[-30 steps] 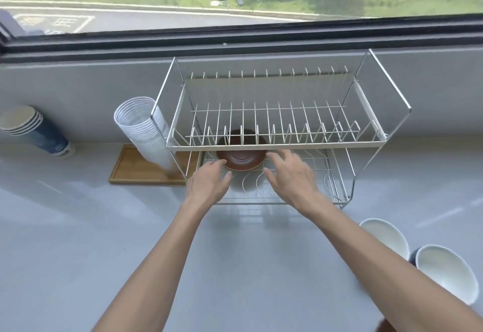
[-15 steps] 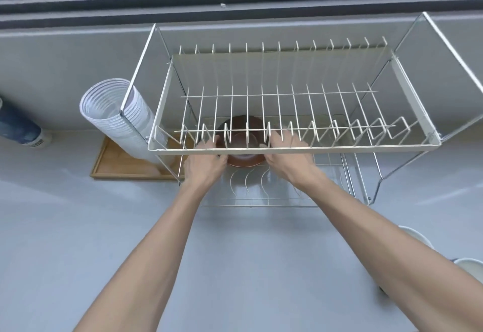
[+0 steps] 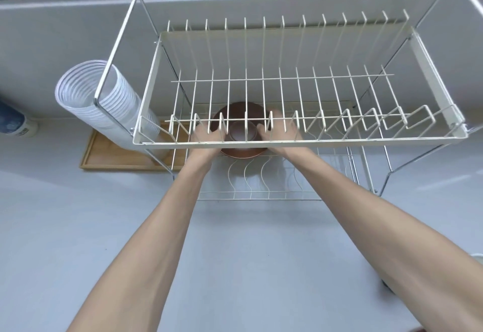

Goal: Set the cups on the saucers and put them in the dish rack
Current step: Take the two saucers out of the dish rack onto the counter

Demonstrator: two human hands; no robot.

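A brown saucer (image 3: pixel 241 152) lies on the lower tier of the white wire dish rack (image 3: pixel 287 140), with a cup (image 3: pixel 241 133) that is pale inside standing on it. I see them through the wires of the upper tier. My left hand (image 3: pixel 206 135) grips the saucer's left edge and my right hand (image 3: pixel 281 133) its right edge. The fingers of both reach in against the cup's sides. Both forearms run under the upper tier's front rail, which hides part of each hand.
A tilted stack of clear plastic cups (image 3: pixel 104 104) leans beside the rack's left end on a wooden tray (image 3: pixel 117 160). Blue paper cups (image 3: pixel 13 122) sit at the far left. A white cup's rim (image 3: pixel 477 257) shows at the right edge. A grey wall rises behind the rack.
Both hands have gone from open in front of the rack to deep under the upper tier, closing on the saucer's sides. My view has moved closer and tilted down.
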